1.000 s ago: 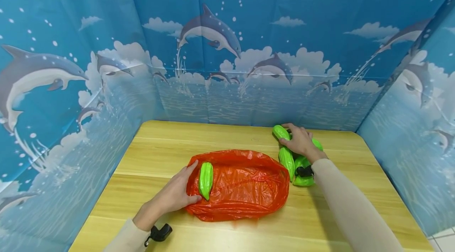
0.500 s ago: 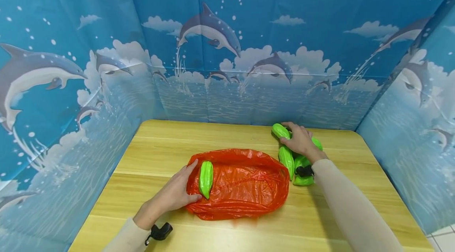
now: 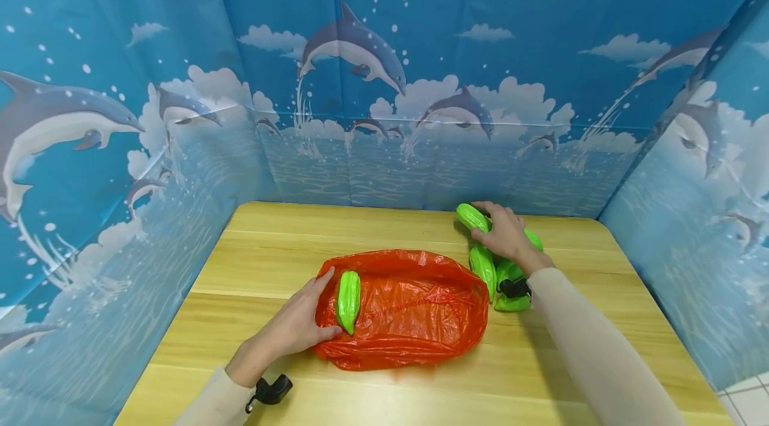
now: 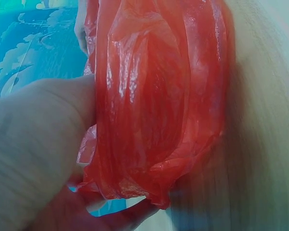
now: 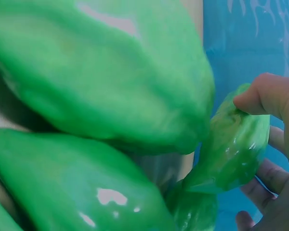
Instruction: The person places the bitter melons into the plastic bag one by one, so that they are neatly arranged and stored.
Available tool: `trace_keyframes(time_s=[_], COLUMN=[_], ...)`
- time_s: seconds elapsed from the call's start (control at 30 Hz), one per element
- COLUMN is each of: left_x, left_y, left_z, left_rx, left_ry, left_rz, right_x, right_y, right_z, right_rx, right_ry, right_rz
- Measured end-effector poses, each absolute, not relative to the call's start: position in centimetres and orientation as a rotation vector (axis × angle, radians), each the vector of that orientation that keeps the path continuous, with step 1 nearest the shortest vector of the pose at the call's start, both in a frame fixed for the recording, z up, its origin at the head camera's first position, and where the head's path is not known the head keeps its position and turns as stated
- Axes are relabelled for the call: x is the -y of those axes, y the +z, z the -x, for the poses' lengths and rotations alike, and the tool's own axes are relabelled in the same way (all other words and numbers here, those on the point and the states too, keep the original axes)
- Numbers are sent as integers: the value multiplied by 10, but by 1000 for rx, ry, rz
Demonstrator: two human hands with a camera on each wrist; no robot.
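Note:
A red plastic bag (image 3: pixel 420 312) lies spread open on the table. My left hand (image 3: pixel 288 322) grips its left rim; in the left wrist view the bag's folded wall (image 4: pixel 144 96) hangs between thumb and fingers. Inside the bag, near that hand, is one bright green ridged gourd (image 3: pixel 348 302). To the right of the bag, my right hand (image 3: pixel 507 236) holds another green gourd (image 3: pixel 471 216) between thumb and fingers, its far end tilted toward the back; the right wrist view shows this gourd (image 5: pixel 236 144) closely. Several more gourds (image 3: pixel 482 264) lie beneath and beside that hand, partly hidden by it.
The wooden table (image 3: pixel 258 252) has rounded back corners. A blue dolphin-print curtain (image 3: pixel 372 172) stands along its back and both sides. Black camera mounts (image 3: pixel 273 390) sit on both wrists. White floor tiles (image 3: pixel 751 402) show at the lower right.
My right hand and the gourd in it have shifted slightly toward the back. The left hand, the bag and the gourd inside it stay in place. The head view has tilted a little.

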State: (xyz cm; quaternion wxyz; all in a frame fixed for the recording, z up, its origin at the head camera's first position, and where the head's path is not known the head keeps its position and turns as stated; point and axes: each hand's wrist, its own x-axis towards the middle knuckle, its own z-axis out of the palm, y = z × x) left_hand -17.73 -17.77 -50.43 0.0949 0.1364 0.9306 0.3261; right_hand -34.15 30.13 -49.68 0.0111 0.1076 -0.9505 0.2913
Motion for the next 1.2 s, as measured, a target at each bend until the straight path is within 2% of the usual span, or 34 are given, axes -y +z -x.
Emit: trace_keyframes(time_s=[1.2], left_x=[181], left_y=[-507], left_z=[181], left_rx=[-2767], left_ry=[939], left_rz=[-421], right_x=[-284], right_y=[-462], right_z=[313], right_rx=[2923], right_ry=[856], right_rz=[-477])
